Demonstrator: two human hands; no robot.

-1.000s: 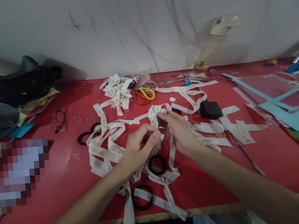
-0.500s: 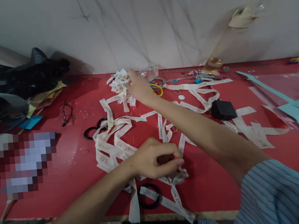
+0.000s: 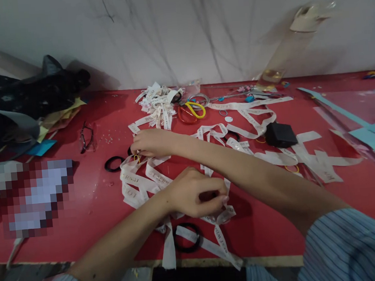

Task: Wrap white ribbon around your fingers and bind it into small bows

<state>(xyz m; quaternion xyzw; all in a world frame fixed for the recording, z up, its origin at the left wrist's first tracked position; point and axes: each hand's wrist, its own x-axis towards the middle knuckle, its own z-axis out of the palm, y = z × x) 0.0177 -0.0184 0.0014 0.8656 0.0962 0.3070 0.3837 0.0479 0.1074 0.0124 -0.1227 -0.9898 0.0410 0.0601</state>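
My left hand (image 3: 197,194) hovers low over a tangle of white printed ribbon (image 3: 134,184), thumb and index finger pinched together. What lies between those fingertips, if anything, I cannot make out. Farther back and left, my right hand (image 3: 150,142) bends its fingers down at a black ring and a thin yellow elastic band (image 3: 137,159); its grip is partly hidden. Left of these fingers lies another black ring (image 3: 114,164). Below my left hand, a third black ring (image 3: 187,237) rests around a ribbon strip.
Scissors with yellow and red handles (image 3: 196,110) lie beside a heap of ribbon scraps (image 3: 158,101). To the right are a black block (image 3: 280,134) and light-blue strips (image 3: 370,131). At left are folded glasses (image 3: 86,137), a blurred phone-like item (image 3: 43,194) and a black bag (image 3: 51,86).
My right hand has come back from the scrap heap, toward me and left, down to the black ring and yellow band. My left hand keeps its pinch in nearly the same place.
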